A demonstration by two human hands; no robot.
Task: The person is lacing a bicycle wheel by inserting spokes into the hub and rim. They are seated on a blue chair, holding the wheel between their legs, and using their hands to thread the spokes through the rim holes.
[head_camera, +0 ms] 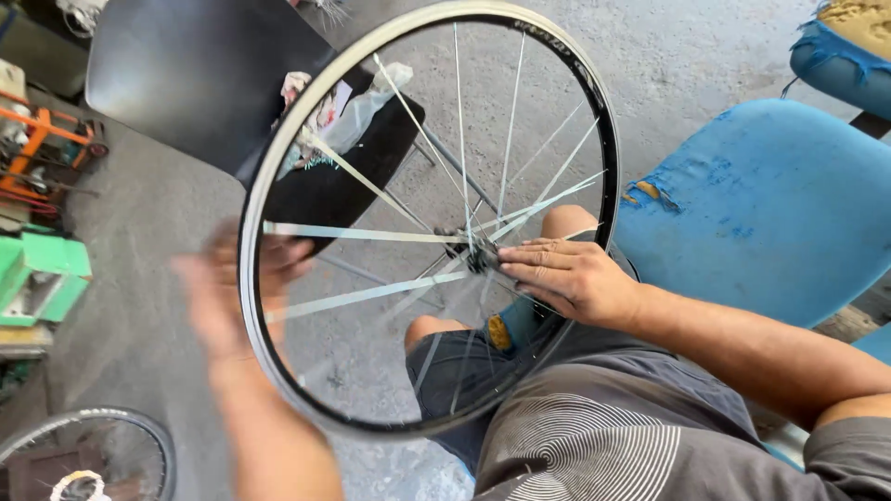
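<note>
While the bicycle wheel (427, 218) at frame centre looked light and stiff, it was steadied by the right hand (568, 276) laid flat with fingers together on the hub (475, 250), and by the blurred left hand (232, 288) at the rim (252, 278), grip impossible to tell.

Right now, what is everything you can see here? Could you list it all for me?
bicycle wheel: one, black rim with silver spokes, held upright at centre over the lap
hub: one, dark metal, middle of that wheel
black chair: one, upper left, behind the wheel
plastic bag: one, clear, on the black chair's seat
blue seat: one, worn blue cover, at right
second wheel: one, dark rim, bottom left on the floor
green machine: one, left edge
orange tool: one, upper left edge
concrete floor: grey, all around
left hand: blurred, at the rim's left side
right hand: fingers on the hub
</note>
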